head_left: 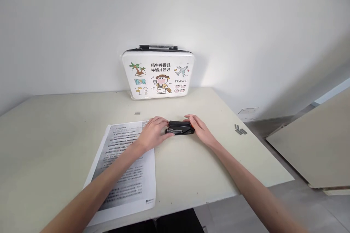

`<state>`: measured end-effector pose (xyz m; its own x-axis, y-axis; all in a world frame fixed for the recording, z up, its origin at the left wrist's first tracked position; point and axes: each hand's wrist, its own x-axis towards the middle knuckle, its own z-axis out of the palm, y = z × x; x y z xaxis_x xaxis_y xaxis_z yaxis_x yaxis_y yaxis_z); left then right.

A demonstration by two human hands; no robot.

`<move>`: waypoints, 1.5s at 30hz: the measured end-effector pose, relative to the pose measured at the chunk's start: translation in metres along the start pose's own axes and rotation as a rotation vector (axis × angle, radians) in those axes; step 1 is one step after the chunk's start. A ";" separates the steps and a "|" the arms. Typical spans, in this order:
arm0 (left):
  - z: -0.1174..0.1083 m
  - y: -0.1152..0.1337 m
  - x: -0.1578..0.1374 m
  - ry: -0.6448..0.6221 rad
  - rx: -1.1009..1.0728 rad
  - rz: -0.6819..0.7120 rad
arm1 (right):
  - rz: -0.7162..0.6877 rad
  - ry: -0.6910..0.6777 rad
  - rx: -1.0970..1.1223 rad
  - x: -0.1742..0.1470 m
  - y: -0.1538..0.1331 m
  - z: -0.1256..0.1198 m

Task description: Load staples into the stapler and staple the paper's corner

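A black stapler (180, 126) lies lengthwise across the table, with a shiny metal part showing at its left end. My left hand (154, 133) grips that left end, fingers behind it and thumb along the front. Around the right end my right hand (201, 131) is closed, its fingers curled over the back. Under my left hand and forearm rests a printed sheet of paper (127, 167), partly hidden by them. A short strip of staples (137, 113) sits behind the sheet.
Upright against the wall stands a white case (158, 91) with cartoon prints and a black handle. Several grey staple strips (240, 131) lie near the right edge of the pale table (216, 167). Off to the right is a light-coloured panel (314, 142).
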<state>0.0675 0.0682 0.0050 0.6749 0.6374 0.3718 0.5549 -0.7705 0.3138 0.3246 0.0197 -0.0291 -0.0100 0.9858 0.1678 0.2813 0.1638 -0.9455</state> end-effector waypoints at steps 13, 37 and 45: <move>-0.026 -0.024 -0.018 -0.093 0.060 -0.001 | -0.134 -0.080 -0.221 0.000 0.001 0.002; -0.039 -0.075 -0.016 0.115 -0.054 -0.434 | -0.102 -0.097 -0.278 -0.001 -0.005 0.002; -0.037 -0.027 -0.027 0.021 -0.300 -0.337 | -0.081 -0.094 -0.305 -0.003 -0.008 0.004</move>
<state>0.0162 0.0726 0.0191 0.4693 0.8547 0.2219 0.5740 -0.4862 0.6588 0.3188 0.0151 -0.0232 -0.1291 0.9715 0.1990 0.5506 0.2371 -0.8004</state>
